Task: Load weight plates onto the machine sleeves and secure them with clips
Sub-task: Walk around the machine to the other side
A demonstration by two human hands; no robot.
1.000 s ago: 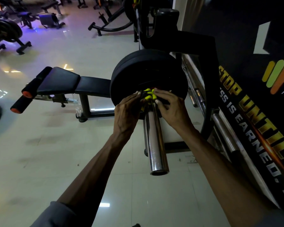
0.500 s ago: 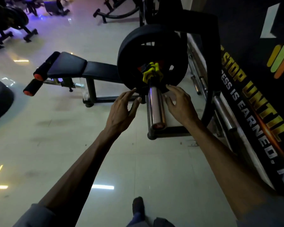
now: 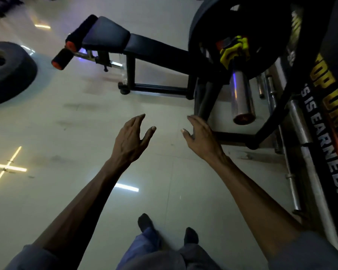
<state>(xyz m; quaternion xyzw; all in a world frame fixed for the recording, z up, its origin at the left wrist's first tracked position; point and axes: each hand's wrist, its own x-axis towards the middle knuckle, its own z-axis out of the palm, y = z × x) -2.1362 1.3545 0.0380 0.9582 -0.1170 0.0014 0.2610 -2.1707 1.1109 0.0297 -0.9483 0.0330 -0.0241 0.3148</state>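
A black weight plate (image 3: 207, 34) sits on the machine's chrome sleeve (image 3: 241, 94) at the upper right. A yellow and black clip (image 3: 233, 50) is clamped on the sleeve against the plate. My left hand (image 3: 132, 139) and my right hand (image 3: 200, 136) hang in the air over the floor, below and left of the sleeve's end. Both have relaxed, spread fingers and hold nothing. Neither hand touches the sleeve, clip or plate.
A black padded bench (image 3: 113, 34) with orange-capped rollers (image 3: 61, 59) stands behind my hands. A large tyre (image 3: 6, 73) lies on the floor at the left. The machine's black frame (image 3: 240, 136) and a lettered wall banner (image 3: 328, 117) fill the right side. My feet (image 3: 144, 221) stand on pale tiles.
Both hands let go of the clip on the sleeve and drew back down and left, away from the machine. The view tilted down towards the floor and my feet.
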